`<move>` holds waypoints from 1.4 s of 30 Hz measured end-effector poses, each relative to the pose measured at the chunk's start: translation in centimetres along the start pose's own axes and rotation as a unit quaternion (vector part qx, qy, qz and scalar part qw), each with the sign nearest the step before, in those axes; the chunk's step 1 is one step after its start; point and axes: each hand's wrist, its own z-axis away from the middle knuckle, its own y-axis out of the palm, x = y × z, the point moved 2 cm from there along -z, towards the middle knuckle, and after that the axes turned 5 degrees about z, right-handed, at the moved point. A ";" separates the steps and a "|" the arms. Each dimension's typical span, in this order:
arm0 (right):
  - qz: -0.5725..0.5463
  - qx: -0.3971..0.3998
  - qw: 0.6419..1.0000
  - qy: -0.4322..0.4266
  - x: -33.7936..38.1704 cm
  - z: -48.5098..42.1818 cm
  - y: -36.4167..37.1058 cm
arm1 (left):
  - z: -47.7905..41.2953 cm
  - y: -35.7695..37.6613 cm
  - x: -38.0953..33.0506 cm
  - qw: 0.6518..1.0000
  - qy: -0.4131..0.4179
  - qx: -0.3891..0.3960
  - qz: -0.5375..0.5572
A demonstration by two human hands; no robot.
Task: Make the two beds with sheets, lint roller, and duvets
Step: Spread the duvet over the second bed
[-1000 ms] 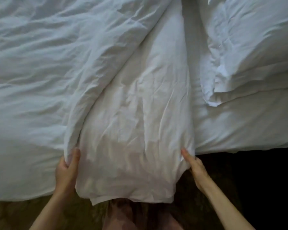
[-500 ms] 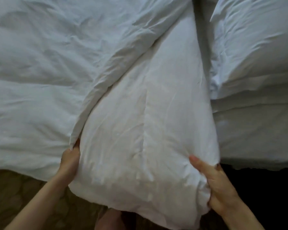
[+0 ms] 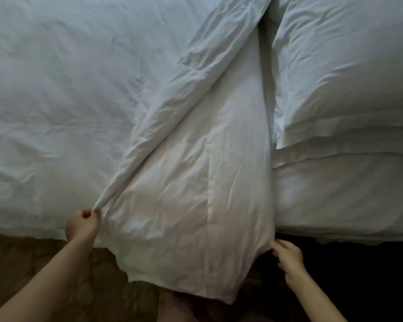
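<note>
Head view: left hand (image 3: pixel 82 225) pinches the folded duvet (image 3: pixel 184 205) edge. Right hand (image 3: pixel 289 257) grasps its opposite edge, below the pillow (image 3: pixel 347 77).

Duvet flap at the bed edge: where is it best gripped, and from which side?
By its two lower side edges, from the near side: the flap hangs free there. The left hand pinches one edge, the right hand the other.

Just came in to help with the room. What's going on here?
A person is making the bed. The left hand pinches the fold of the white duvet, and the right hand holds the other edge of its turned-back part, which hangs over the bed's side. Pillows lie just beside it.
</note>
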 end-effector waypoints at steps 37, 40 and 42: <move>-0.063 0.071 0.987 -0.129 41.1 -16.2 12.3 | -14.0 13.5 -38.9 0.910 0.412 0.038 -0.023; -0.060 -0.073 0.975 -0.203 42.8 -17.2 9.3 | -19.2 12.2 -40.2 0.948 0.305 0.010 0.088; 0.015 -0.156 0.962 -0.222 42.7 -18.6 8.5 | -22.5 11.8 -39.6 0.973 0.209 0.006 0.096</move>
